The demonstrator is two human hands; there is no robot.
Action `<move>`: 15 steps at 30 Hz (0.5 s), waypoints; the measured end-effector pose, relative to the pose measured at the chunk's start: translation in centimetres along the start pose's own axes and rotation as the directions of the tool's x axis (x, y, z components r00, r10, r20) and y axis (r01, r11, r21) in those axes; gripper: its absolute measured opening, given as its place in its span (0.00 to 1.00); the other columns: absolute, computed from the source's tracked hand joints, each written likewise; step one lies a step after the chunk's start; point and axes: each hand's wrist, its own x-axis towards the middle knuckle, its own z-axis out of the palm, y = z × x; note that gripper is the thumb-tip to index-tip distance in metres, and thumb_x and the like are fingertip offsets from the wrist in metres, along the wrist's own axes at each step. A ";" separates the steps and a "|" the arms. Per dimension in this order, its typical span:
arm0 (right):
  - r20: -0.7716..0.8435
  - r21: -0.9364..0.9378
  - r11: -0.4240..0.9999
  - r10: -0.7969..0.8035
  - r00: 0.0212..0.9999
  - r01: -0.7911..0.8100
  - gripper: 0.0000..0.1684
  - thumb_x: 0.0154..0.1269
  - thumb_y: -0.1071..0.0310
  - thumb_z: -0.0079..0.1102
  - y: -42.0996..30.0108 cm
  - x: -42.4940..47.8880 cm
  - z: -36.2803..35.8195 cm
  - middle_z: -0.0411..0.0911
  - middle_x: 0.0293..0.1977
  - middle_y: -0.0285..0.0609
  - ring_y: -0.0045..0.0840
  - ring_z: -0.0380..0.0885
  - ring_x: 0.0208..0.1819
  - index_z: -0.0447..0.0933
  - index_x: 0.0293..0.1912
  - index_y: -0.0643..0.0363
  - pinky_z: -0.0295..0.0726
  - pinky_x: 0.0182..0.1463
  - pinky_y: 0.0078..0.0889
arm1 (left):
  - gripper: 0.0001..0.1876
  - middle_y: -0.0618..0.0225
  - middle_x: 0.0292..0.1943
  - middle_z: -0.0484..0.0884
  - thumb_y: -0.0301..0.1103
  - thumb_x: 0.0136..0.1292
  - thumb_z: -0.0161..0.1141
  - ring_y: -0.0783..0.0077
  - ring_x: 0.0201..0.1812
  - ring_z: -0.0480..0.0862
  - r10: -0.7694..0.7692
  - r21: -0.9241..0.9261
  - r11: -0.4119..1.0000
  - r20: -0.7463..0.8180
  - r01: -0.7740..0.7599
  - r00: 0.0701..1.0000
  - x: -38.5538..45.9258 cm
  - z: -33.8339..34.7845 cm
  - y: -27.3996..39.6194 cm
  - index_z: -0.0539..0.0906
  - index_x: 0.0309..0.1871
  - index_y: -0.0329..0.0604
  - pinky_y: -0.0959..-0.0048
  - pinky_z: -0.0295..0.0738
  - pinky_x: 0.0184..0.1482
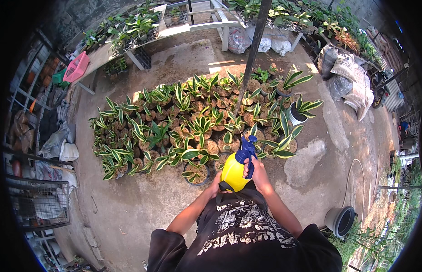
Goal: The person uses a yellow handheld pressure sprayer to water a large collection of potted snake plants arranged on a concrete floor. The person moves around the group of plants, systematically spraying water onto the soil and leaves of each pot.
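Observation:
A yellow pressure sprayer bottle (233, 173) with a blue pump head is held upright in front of my body. My right hand (254, 171) is closed around its blue handle. Against the lower left side of the yellow tank rests my left hand (216, 185), supporting it; its fingers are partly hidden. Just beyond the sprayer stands a dense block of potted snake plants (200, 127) with yellow-edged leaves. The nearest pot (196, 173) is dark and round, left of the sprayer. A white pot (296, 115) stands at the block's right side.
A dark pole (252, 56) rises among the pots. Behind them are plant benches (173, 30), and a pink plastic basket (77, 67) at left. Filled sacks (355, 85) are stacked at right. A large grey pot (340, 221) and a hose (348, 180) lie nearer, right. A wire cage (40, 204) stands at left.

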 end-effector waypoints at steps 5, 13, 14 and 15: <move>0.005 0.010 1.000 0.002 1.000 -0.002 0.22 0.80 0.52 0.38 0.0 -0.3 0.1 0.69 0.22 0.36 0.22 0.71 0.22 0.70 0.43 0.62 0.75 0.31 0.27 | 0.36 0.63 0.49 0.85 0.67 0.71 0.27 0.61 0.41 0.87 0.010 -0.015 1.000 0.018 -0.010 1.000 0.8 -0.8 -0.9 0.75 0.64 0.54 0.61 0.84 0.38; -0.008 -0.010 1.000 0.002 1.000 -0.002 0.22 0.80 0.51 0.38 -0.4 -0.5 -0.6 0.70 0.22 0.36 0.22 0.72 0.23 0.71 0.43 0.62 0.75 0.32 0.27 | 0.38 0.63 0.46 0.86 0.69 0.69 0.28 0.60 0.34 0.87 0.014 -0.043 0.999 -0.028 -0.015 1.000 -0.7 1.6 0.2 0.74 0.64 0.53 0.64 0.83 0.35; -0.009 -0.003 1.000 0.007 1.000 -0.007 0.23 0.79 0.51 0.39 -0.6 -0.5 -0.8 0.71 0.22 0.36 0.22 0.72 0.23 0.72 0.43 0.62 0.75 0.33 0.27 | 0.38 0.63 0.46 0.86 0.69 0.70 0.28 0.60 0.35 0.87 0.011 -0.026 1.000 -0.036 -0.012 0.999 -1.0 2.1 0.6 0.74 0.64 0.53 0.64 0.83 0.35; -0.010 0.008 1.000 0.013 1.000 -0.013 0.23 0.79 0.51 0.39 -0.8 -0.6 -0.9 0.71 0.22 0.36 0.22 0.73 0.23 0.72 0.43 0.63 0.75 0.33 0.27 | 0.38 0.63 0.47 0.86 0.69 0.70 0.28 0.60 0.35 0.87 0.005 -0.007 1.000 -0.046 -0.006 0.999 -1.4 2.6 0.9 0.74 0.64 0.53 0.65 0.83 0.36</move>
